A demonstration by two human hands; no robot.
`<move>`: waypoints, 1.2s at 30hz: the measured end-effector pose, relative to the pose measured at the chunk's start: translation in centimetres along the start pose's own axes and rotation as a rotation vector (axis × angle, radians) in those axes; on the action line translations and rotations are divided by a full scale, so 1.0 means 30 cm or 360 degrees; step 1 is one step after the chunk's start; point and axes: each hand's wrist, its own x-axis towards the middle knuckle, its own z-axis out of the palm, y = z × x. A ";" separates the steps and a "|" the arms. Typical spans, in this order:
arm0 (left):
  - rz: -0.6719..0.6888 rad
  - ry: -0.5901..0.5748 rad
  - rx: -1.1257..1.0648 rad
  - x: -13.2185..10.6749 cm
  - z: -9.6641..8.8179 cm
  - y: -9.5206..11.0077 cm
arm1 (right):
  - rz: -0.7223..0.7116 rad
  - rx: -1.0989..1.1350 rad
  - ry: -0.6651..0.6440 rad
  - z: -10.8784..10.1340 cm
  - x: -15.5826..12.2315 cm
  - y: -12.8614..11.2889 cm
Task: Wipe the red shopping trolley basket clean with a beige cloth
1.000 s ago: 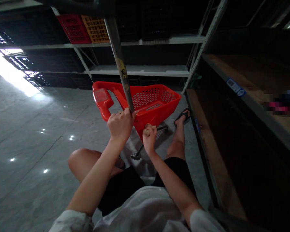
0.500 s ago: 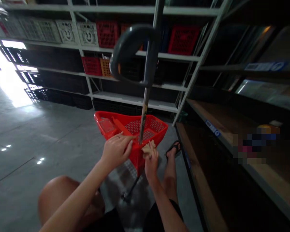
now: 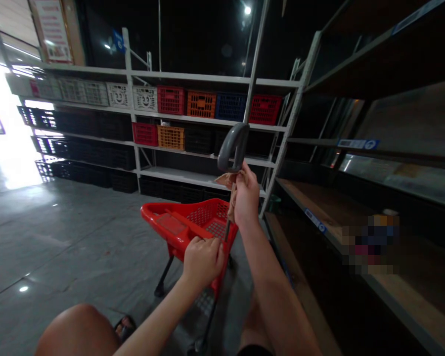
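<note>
Red shopping cart (image 3: 170,223) stands on the grey floor (image 3: 77,247) in the near middle of the scene, its legs partly hidden by the arms. On its near edge, the left hand (image 3: 203,259) rests with fingers curled over the rim, beside the foot of a slim metal pole (image 3: 257,54). Higher up, the right hand's (image 3: 247,198) fingers pinch a crumpled tan cloth (image 3: 232,195) against that pole, just beneath a grey loop handle (image 3: 224,151); whether they touch the handle, I cannot tell. Beyond, on the far side, white metal shelving (image 3: 207,78) carries red, orange, blue and white plastic crates (image 3: 201,104). To the right, wooden shelves (image 3: 311,200) hold a blurred-out item (image 3: 374,240).
</note>
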 end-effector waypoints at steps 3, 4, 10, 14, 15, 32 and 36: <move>0.0201 0.0003 -0.0280 -0.010 -0.036 0.018 | 0.0101 -0.0001 0.0054 -0.082 -0.107 0.078; 0.0260 0.0048 -0.0361 -0.016 -0.054 0.004 | 0.0194 -0.0016 0.0022 -0.117 -0.176 0.120; 0.0026 0.0306 -0.0117 -0.013 -0.075 -0.208 | 0.0568 -0.0232 -0.0253 -0.247 -0.382 0.254; -0.0105 0.0327 0.0040 -0.003 -0.007 -0.244 | 0.0402 -0.0158 -0.0199 -0.156 -0.122 0.129; -0.0126 0.0351 0.0056 -0.003 0.005 -0.232 | 0.0300 -0.0138 -0.0159 -0.128 -0.044 0.088; -0.0242 0.0054 0.0032 0.025 0.013 -0.017 | 0.0537 -0.0403 -0.0289 -0.319 -0.188 0.163; -0.0125 0.0005 -0.0136 0.029 -0.010 -0.012 | 0.0266 -0.0784 -0.0214 -0.312 -0.164 0.199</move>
